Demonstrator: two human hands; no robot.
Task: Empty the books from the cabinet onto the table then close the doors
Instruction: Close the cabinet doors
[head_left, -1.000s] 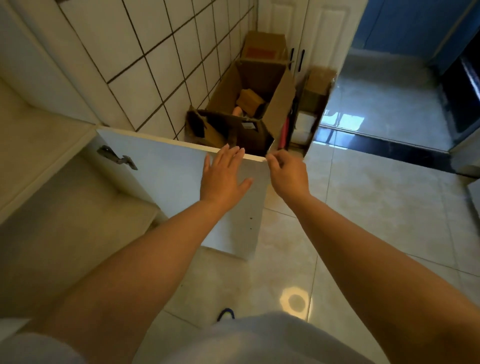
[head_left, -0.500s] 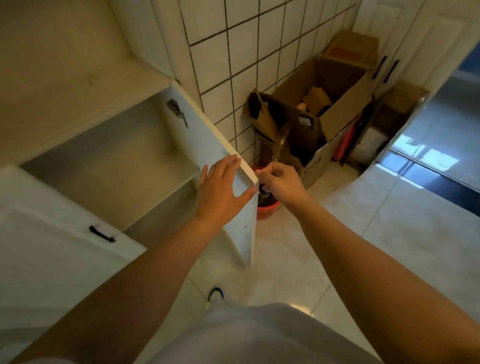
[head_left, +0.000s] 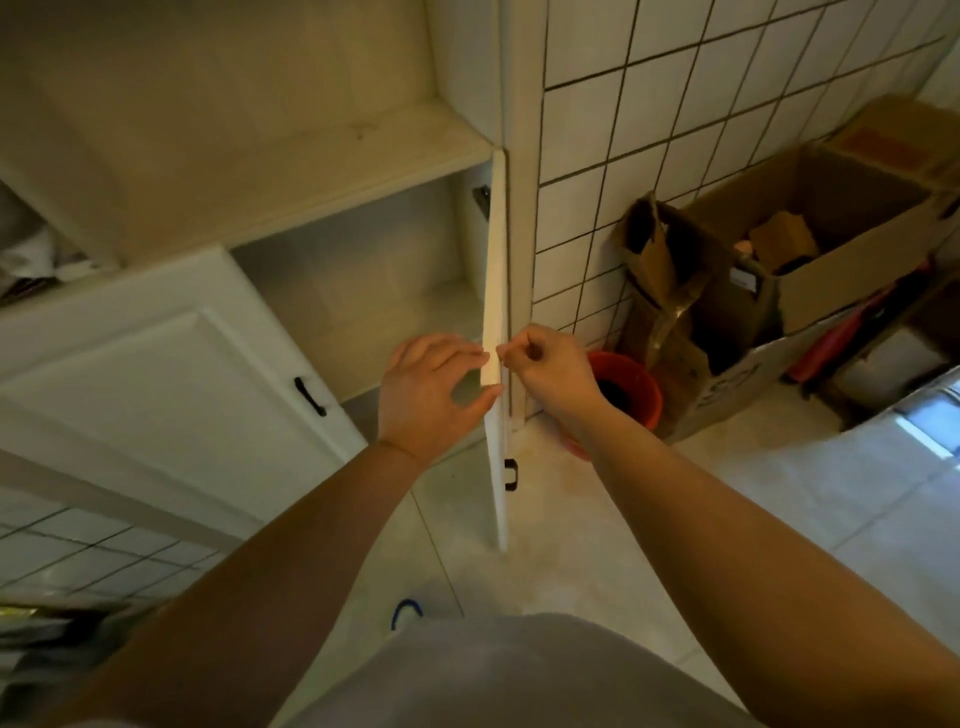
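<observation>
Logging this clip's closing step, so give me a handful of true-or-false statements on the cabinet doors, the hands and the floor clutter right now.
1. The right door is fully shut. False: it stands open, seen edge-on.
2. Both hands are at that door's edge. True: the left hand is on its inner side, the right hand on its outer side.
3. Books fill the open compartment. False: no books show inside.
4. The left door is shut, with a black handle. True.
5. A blue bucket sits beside the cardboard box. False: the bucket is red-orange.
</observation>
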